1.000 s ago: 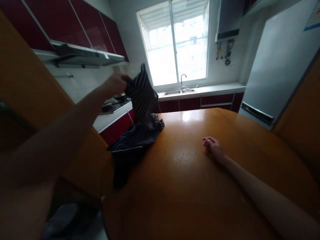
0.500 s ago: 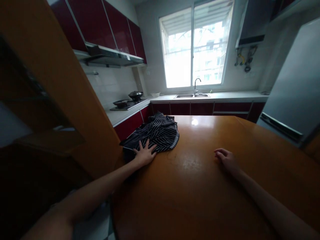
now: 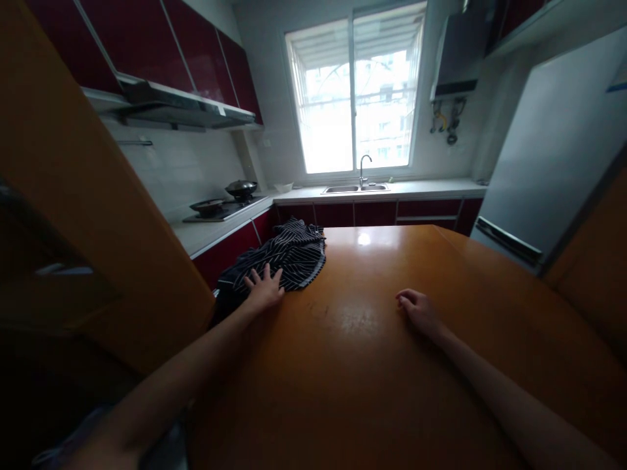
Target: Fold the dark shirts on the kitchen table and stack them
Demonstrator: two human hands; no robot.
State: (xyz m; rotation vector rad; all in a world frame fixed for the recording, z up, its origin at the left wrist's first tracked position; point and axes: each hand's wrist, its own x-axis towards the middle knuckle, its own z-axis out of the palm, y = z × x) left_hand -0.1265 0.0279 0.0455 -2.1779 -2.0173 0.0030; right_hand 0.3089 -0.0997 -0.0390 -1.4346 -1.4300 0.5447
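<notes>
- Plainly, the left hand (image 3: 266, 287) is spreading its fingers wide, palm down, and is resting on the near edge of a striped cloth (image 3: 301, 251) without gripping it.
- That cloth is lying rumpled on the table (image 3: 353, 365), reaching forward and rightward from the left hand; darker cloth (image 3: 228, 303) is showing left of that hand, and whether it is a separate piece I cannot tell.
- The right hand (image 3: 418, 310) is lying on the table well apart from the cloth, its fingers curling loosely, holding nothing visible.
- Judging by its folds, the cloth is looking light, soft, limp and hardly fragile, perhaps slipping easily on the glossy wood.
- Its pale-edged border (image 3: 313, 277), just right of the left hand, is offering a good pinch.
</notes>
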